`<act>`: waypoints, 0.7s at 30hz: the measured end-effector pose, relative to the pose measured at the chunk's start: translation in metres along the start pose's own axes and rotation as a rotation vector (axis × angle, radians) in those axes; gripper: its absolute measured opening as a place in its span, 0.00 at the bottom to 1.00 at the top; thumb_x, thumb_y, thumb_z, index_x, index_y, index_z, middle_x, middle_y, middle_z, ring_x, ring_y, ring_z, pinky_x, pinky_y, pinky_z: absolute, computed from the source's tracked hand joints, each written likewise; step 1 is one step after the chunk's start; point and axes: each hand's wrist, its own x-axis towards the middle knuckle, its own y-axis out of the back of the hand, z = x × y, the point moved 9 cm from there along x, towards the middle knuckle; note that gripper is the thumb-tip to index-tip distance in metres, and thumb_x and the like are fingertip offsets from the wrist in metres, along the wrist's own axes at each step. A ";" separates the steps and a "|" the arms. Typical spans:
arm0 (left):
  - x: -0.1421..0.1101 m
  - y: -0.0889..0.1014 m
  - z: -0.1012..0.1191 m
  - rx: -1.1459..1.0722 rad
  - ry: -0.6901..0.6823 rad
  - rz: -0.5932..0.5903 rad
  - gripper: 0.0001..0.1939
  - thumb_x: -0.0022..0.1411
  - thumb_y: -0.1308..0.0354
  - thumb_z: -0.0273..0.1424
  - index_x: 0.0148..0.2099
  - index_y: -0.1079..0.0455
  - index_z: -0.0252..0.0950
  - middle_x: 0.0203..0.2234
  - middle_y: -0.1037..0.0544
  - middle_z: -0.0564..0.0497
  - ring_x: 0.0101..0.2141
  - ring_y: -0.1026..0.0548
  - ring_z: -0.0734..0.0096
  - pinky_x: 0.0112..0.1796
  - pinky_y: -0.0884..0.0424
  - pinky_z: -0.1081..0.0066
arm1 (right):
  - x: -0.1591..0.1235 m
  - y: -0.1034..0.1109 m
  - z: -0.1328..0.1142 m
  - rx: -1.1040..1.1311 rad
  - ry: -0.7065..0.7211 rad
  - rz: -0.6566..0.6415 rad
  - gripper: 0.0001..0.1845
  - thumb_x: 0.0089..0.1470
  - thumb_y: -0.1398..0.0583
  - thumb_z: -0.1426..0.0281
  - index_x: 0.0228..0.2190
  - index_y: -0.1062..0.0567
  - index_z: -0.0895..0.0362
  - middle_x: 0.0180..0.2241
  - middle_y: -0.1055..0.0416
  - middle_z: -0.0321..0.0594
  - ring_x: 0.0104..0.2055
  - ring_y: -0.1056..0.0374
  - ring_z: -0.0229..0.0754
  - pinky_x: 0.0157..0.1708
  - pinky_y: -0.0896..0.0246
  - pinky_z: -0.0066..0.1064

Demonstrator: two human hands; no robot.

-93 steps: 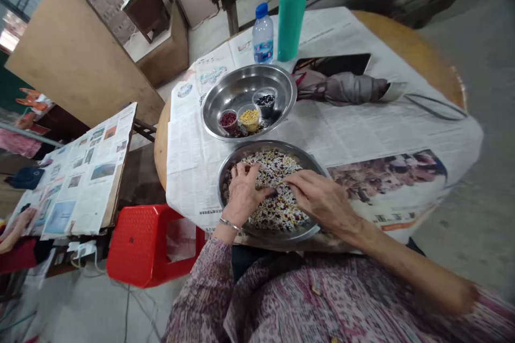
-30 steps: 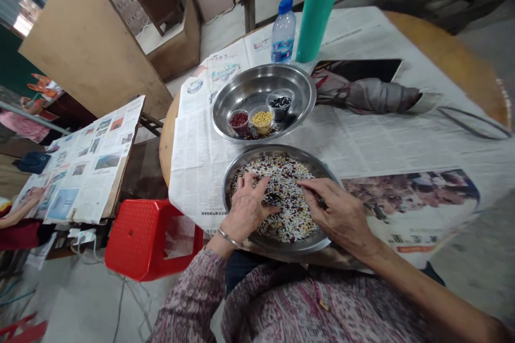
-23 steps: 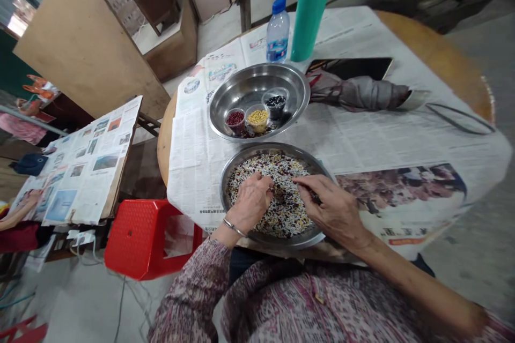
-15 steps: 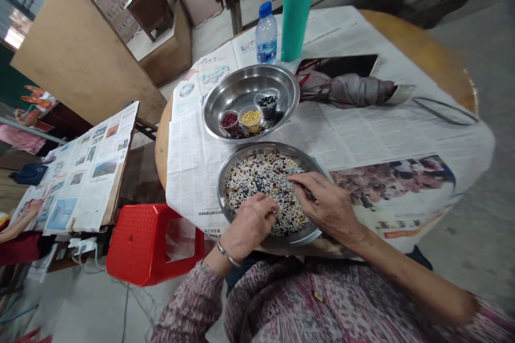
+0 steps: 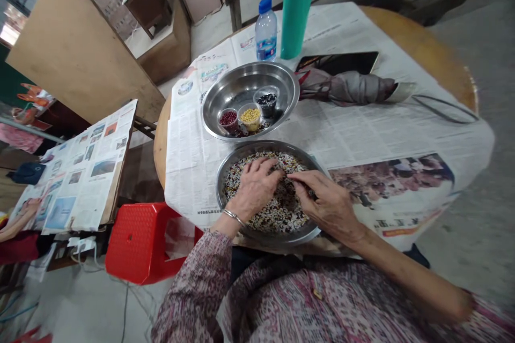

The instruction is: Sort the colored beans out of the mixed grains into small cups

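Close to my body stands a steel basin (image 5: 219,193) holding mixed grains (image 5: 277,220) in white, black, yellow and dark red. My left hand (image 5: 257,185), a bracelet on its wrist, lies over the middle of them, fingers stretched forward and slightly apart. At the basin's right side my right hand (image 5: 330,203) has its fingers curled together; something dark shows by the palm, too small to name. A second steel basin (image 5: 237,80) sits just behind, with small clear cups of red beans (image 5: 228,121), yellow beans (image 5: 250,117) and black grains (image 5: 267,103).
A water bottle (image 5: 266,32) and a teal bottle (image 5: 298,10) stand behind the basins. A folded umbrella (image 5: 350,87) and a dark tablet-like object (image 5: 341,61) lie right on the newspaper (image 5: 386,134). A red stool (image 5: 134,241) stands left. A person's arm (image 5: 20,220) shows far left.
My left hand has moved forward and up over the grains, and its curled fingers have stretched out. My right hand has stayed almost in place.
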 end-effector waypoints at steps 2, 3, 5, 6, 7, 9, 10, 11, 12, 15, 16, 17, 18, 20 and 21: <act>-0.006 0.004 -0.021 0.036 0.116 -0.016 0.17 0.70 0.53 0.23 0.55 0.29 0.41 0.56 0.28 0.47 0.54 0.32 0.61 0.53 0.30 0.60 | 0.000 -0.001 0.000 -0.001 0.000 -0.007 0.13 0.60 0.43 0.79 0.45 0.25 0.56 0.38 0.23 0.43 0.40 0.25 0.44 0.42 0.30 0.34; -0.013 0.008 -0.030 0.049 0.188 -0.016 0.18 0.69 0.52 0.21 0.55 0.30 0.41 0.55 0.28 0.47 0.52 0.31 0.62 0.51 0.28 0.62 | 0.000 -0.001 0.001 0.001 -0.002 -0.010 0.13 0.60 0.43 0.79 0.45 0.25 0.56 0.39 0.23 0.43 0.40 0.25 0.44 0.42 0.30 0.34; -0.031 0.015 -0.041 0.049 0.310 0.006 0.19 0.67 0.52 0.19 0.54 0.29 0.39 0.54 0.29 0.46 0.50 0.31 0.61 0.50 0.28 0.63 | -0.001 -0.002 0.002 0.013 -0.006 -0.012 0.13 0.60 0.43 0.79 0.45 0.25 0.56 0.39 0.23 0.44 0.40 0.24 0.44 0.42 0.30 0.35; -0.039 0.017 -0.042 0.025 0.343 0.019 0.17 0.67 0.52 0.20 0.53 0.29 0.39 0.54 0.30 0.45 0.51 0.31 0.61 0.51 0.28 0.62 | -0.001 -0.002 0.002 0.018 -0.006 -0.011 0.13 0.60 0.43 0.79 0.45 0.25 0.56 0.39 0.23 0.44 0.41 0.24 0.45 0.42 0.29 0.35; -0.047 0.018 -0.039 -0.015 0.353 0.022 0.15 0.68 0.50 0.23 0.53 0.30 0.39 0.53 0.30 0.46 0.51 0.31 0.61 0.52 0.28 0.61 | -0.001 -0.002 0.002 0.020 -0.003 -0.010 0.13 0.60 0.44 0.79 0.45 0.25 0.56 0.39 0.23 0.44 0.40 0.24 0.45 0.42 0.29 0.35; -0.057 0.013 -0.026 -0.112 0.334 -0.008 0.14 0.68 0.44 0.30 0.55 0.31 0.41 0.52 0.31 0.46 0.52 0.31 0.60 0.54 0.28 0.60 | -0.001 -0.002 0.001 0.020 0.006 -0.009 0.13 0.60 0.44 0.79 0.45 0.25 0.57 0.39 0.23 0.44 0.40 0.25 0.45 0.42 0.29 0.35; -0.059 0.008 -0.019 -0.149 0.320 -0.036 0.15 0.67 0.42 0.32 0.55 0.32 0.41 0.52 0.31 0.46 0.52 0.31 0.60 0.54 0.28 0.60 | -0.001 -0.002 0.001 0.019 0.011 -0.009 0.13 0.60 0.44 0.79 0.44 0.26 0.57 0.38 0.23 0.44 0.40 0.25 0.45 0.41 0.29 0.35; -0.059 0.004 -0.014 -0.174 0.311 -0.065 0.15 0.66 0.41 0.32 0.55 0.32 0.41 0.51 0.30 0.46 0.51 0.30 0.61 0.53 0.28 0.61 | -0.001 -0.002 0.001 0.018 0.013 -0.009 0.13 0.60 0.44 0.79 0.44 0.26 0.57 0.38 0.23 0.44 0.39 0.25 0.44 0.41 0.29 0.35; -0.058 -0.001 -0.009 -0.189 0.309 -0.091 0.14 0.66 0.42 0.30 0.54 0.31 0.41 0.49 0.30 0.47 0.50 0.29 0.62 0.52 0.27 0.62 | -0.001 -0.002 0.001 0.019 0.014 -0.008 0.13 0.60 0.44 0.79 0.44 0.26 0.56 0.38 0.23 0.43 0.39 0.25 0.44 0.41 0.29 0.35; -0.045 -0.010 -0.006 -0.244 0.326 -0.114 0.11 0.66 0.46 0.23 0.48 0.28 0.37 0.43 0.26 0.47 0.45 0.26 0.66 0.50 0.28 0.65 | -0.001 -0.002 0.001 0.014 0.012 -0.005 0.12 0.61 0.43 0.78 0.44 0.26 0.56 0.37 0.23 0.42 0.39 0.25 0.44 0.41 0.29 0.35; -0.040 -0.011 -0.006 -0.286 0.323 -0.121 0.10 0.65 0.46 0.22 0.45 0.27 0.37 0.40 0.25 0.48 0.43 0.26 0.66 0.50 0.28 0.66 | -0.001 -0.002 0.001 0.010 0.012 -0.005 0.12 0.61 0.44 0.78 0.44 0.26 0.55 0.37 0.23 0.42 0.38 0.25 0.44 0.41 0.29 0.35; -0.037 -0.012 -0.004 -0.337 0.310 -0.131 0.08 0.64 0.45 0.21 0.43 0.27 0.36 0.38 0.24 0.49 0.42 0.25 0.67 0.50 0.28 0.67 | -0.001 -0.002 0.001 0.008 0.012 -0.006 0.12 0.61 0.44 0.78 0.44 0.26 0.55 0.37 0.23 0.42 0.39 0.25 0.44 0.41 0.29 0.35; -0.034 -0.012 -0.001 -0.384 0.293 -0.142 0.07 0.63 0.43 0.21 0.41 0.26 0.36 0.37 0.23 0.49 0.41 0.24 0.68 0.49 0.28 0.67 | -0.001 -0.002 0.001 0.005 0.013 -0.008 0.12 0.61 0.44 0.79 0.44 0.26 0.55 0.37 0.23 0.42 0.39 0.25 0.44 0.41 0.29 0.35; -0.035 -0.008 0.008 -0.431 0.252 -0.159 0.07 0.63 0.43 0.21 0.40 0.26 0.35 0.36 0.22 0.50 0.39 0.24 0.69 0.48 0.28 0.68 | -0.001 -0.002 0.001 0.001 0.013 -0.013 0.12 0.60 0.44 0.79 0.44 0.26 0.56 0.38 0.23 0.43 0.39 0.25 0.44 0.41 0.29 0.35; -0.039 -0.005 0.014 -0.423 0.228 -0.168 0.07 0.65 0.44 0.22 0.41 0.26 0.35 0.37 0.22 0.50 0.39 0.24 0.69 0.48 0.28 0.68 | -0.001 -0.002 0.001 0.000 0.012 -0.014 0.12 0.60 0.44 0.79 0.44 0.26 0.56 0.38 0.23 0.43 0.39 0.25 0.44 0.41 0.29 0.35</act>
